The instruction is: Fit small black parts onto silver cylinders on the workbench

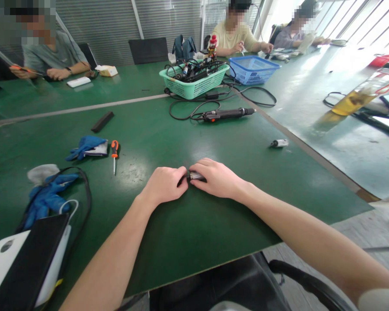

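My left hand [164, 185] and my right hand [214, 178] meet at the middle of the green work table [149, 242]. Their fingertips pinch a small metal cylindrical part [196, 176], mostly hidden by my fingers, with a dark end toward my left hand. An orange-handled screwdriver [114, 155] lies to the left of my hands, beside a blue glove [86, 147]. To the right, a small white-and-black cylinder [279, 143] lies apart from my right hand. A black corded electric screwdriver [228, 114] rests farther ahead.
A green basket [194, 82] holds tangled cables and tools, with a blue basket [254, 69] behind it. More blue gloves [47, 196], a black cable and a white device [29, 263] sit at lower left. Several people work around the far table edge.
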{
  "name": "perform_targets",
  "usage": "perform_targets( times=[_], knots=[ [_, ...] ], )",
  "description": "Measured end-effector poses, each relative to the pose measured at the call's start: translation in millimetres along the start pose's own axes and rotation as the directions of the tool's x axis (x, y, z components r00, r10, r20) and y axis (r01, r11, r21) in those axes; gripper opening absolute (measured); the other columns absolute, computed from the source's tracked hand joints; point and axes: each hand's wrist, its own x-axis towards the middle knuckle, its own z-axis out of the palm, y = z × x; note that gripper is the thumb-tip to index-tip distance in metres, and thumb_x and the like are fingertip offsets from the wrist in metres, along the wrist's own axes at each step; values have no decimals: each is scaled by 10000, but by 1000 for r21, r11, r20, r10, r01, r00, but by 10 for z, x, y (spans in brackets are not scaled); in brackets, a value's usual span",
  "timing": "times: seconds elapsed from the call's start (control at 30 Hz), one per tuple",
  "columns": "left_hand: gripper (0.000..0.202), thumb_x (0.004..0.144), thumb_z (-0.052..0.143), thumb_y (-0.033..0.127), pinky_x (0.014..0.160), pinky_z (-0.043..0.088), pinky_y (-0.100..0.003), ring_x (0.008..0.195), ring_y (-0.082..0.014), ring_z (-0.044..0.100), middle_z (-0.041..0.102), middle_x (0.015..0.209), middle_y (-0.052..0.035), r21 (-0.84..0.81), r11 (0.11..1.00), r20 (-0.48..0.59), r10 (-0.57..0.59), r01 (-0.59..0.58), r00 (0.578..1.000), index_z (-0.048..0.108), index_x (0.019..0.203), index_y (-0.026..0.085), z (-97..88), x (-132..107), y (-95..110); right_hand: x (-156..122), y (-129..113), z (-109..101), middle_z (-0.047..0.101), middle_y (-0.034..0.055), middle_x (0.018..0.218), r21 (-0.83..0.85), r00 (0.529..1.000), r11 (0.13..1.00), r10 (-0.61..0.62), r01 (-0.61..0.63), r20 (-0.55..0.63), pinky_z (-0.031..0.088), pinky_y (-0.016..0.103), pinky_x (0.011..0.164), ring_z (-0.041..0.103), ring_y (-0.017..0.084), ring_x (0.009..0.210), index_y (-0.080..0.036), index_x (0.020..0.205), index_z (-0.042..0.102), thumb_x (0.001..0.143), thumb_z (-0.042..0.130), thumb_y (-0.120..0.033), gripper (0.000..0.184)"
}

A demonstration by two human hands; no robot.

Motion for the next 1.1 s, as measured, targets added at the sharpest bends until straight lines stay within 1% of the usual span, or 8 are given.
perform_targets(
  times=[0.47,0.77,1.1],
  knots=[
    [166,919,465,302,588,382,-309,682,-218,664,705,767,-38,-18,1000,0,2,-2,1000,598,876,214,9,0,0,-7,-13,-8,676,109,1033,7,1000,1000,19,-19,2,497,376,865,610,252,988,-173,1111,657,925,607,-292,227],
    [165,929,466,309,588,365,-309,680,-215,660,710,776,-36,-22,1000,-14,15,-15,1000,591,875,215,19,-2,-14,-1,-21,-5,680,95,1028,-20,1000,1000,19,-19,12,492,364,870,610,246,987,-176,1103,650,935,591,-300,216],
    [173,940,467,310,590,376,-313,684,-210,663,712,785,-31,-24,999,-27,26,-27,999,606,895,216,40,-6,-23,-6,-4,7,680,97,1030,-9,1000,1000,12,-12,2,492,364,869,612,242,984,-175,1105,648,941,590,-305,217]
  ],
)
